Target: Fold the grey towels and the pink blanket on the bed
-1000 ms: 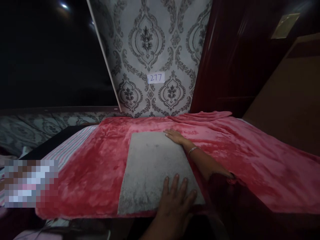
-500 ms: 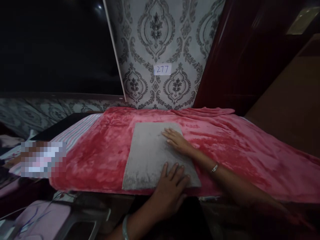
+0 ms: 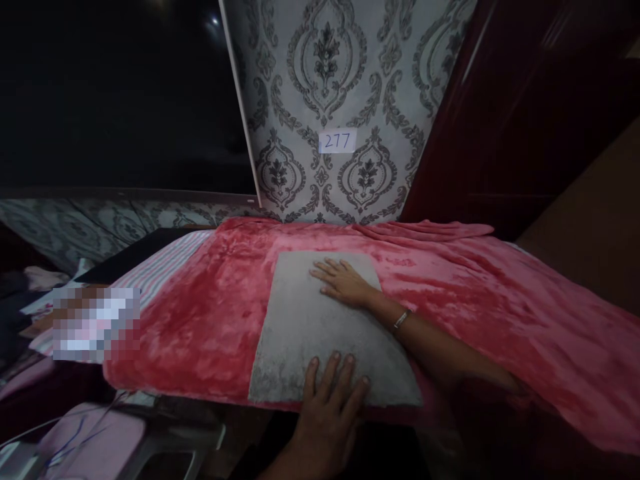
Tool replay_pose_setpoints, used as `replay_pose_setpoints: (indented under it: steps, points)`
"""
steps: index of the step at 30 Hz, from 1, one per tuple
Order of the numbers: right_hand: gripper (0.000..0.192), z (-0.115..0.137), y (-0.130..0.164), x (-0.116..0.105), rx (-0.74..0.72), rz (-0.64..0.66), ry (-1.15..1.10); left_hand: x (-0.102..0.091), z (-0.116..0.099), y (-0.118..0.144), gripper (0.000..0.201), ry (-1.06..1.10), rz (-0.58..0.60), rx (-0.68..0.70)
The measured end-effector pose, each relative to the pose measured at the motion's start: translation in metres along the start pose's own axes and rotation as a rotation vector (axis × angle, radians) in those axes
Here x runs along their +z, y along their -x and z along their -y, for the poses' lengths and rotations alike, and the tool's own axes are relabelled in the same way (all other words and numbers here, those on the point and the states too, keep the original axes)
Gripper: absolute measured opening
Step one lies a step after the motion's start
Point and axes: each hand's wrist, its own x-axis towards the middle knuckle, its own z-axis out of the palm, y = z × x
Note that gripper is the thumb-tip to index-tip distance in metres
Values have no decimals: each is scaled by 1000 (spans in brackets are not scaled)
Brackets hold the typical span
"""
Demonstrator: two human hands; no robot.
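Note:
A flat grey cloth [image 3: 300, 333] lies as a rectangle on a red plush blanket [image 3: 200, 313] spread over a raised surface. My left hand [image 3: 327, 407] rests palm down on the cloth's near edge, fingers spread. My right hand [image 3: 343, 283] lies flat on the cloth's far right part, fingers pointing left, with a bracelet on the wrist. Neither hand grips anything.
A striped sheet [image 3: 160, 263] shows under the blanket at the left. Patterned wallpaper with a paper label reading 277 [image 3: 337, 141] stands behind. Dark wooden panels [image 3: 525, 100] rise at the right. A pale plastic stool [image 3: 165, 447] and pink items [image 3: 85, 443] sit low at the left.
My right hand has slid leftward, further onto the far part of the cloth. My left hand stays on the near edge, shifted a little left. The view shifted.

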Motion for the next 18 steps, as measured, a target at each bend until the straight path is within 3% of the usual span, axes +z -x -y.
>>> replay_pose_setpoints:
  steps: [6,11,15,18]
  points:
    - [62,-44,-35,-3,369,27,-45,9,1,2,48,-12,-83,-5]
    - [59,-45,-42,-2,461,-35,-32,10,1,4,54,-10,-38,-1]
    - [59,-38,-28,-9,488,-94,-13,0,0,3,62,36,51,-1]
    - [67,-36,8,-3,503,-283,-53,-24,3,-2,67,150,162,-7]
